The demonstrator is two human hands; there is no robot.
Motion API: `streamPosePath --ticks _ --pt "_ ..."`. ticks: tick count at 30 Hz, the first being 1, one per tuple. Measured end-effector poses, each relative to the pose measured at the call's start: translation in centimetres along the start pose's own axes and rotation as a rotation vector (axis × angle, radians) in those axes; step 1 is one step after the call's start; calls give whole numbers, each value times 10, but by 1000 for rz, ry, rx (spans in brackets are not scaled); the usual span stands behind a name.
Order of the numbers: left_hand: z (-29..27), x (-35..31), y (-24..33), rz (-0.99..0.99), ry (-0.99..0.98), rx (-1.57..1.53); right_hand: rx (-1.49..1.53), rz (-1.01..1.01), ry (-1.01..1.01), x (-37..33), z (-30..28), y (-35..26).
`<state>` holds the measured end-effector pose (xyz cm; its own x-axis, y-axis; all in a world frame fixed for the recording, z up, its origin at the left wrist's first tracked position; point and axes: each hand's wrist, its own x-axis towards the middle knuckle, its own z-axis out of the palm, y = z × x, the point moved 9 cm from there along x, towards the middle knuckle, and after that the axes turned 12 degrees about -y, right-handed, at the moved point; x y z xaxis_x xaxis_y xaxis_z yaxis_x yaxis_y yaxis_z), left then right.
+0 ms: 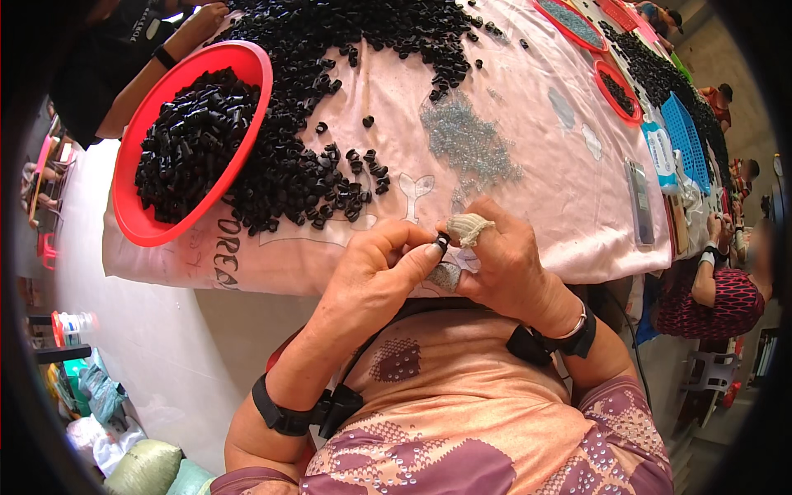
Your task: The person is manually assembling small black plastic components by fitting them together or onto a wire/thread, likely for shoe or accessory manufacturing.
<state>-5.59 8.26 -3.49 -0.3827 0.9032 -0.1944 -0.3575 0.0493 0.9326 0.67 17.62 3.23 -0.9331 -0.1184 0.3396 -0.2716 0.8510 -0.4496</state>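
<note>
Pinching small black piece (443,240) at tips of left fingers (422,260) | right fingers (470,228) just beside it, grip unclear

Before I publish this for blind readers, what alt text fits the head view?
A person's left hand pinches a small black piece beside the right hand, which wears pale finger covers. A pink cloth bears heaped black pieces, clear beads and a red basin of black parts.

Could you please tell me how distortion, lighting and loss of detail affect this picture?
Head view: the pink tablecloth curves along its near edge, probably from the fisheye lens; head view: the pale floor is bright at left, shadowed toward the person; head view: the small black part shows too little detail to identify.
</note>
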Motion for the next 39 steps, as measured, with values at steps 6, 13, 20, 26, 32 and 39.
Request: streamPosePath --ticks 6,13,20,26,32,39 --pt "-5 -1 1 9 30 120 3 -2 -18 2 1 -5" --pt "-3 -3 8 -37 63 196 8 -9 -51 2 2 -4" --pt "-5 -1 11 23 72 285 -11 -13 -50 3 2 -7" --pt "-1 -2 23 86 75 418 -9 -15 -33 3 0 -7" --pt "-1 -3 0 -35 0 12 58 -9 2 1 -4 -1" --pt "-1 -4 2 -13 45 -6 42 -38 26 1 -6 -5"
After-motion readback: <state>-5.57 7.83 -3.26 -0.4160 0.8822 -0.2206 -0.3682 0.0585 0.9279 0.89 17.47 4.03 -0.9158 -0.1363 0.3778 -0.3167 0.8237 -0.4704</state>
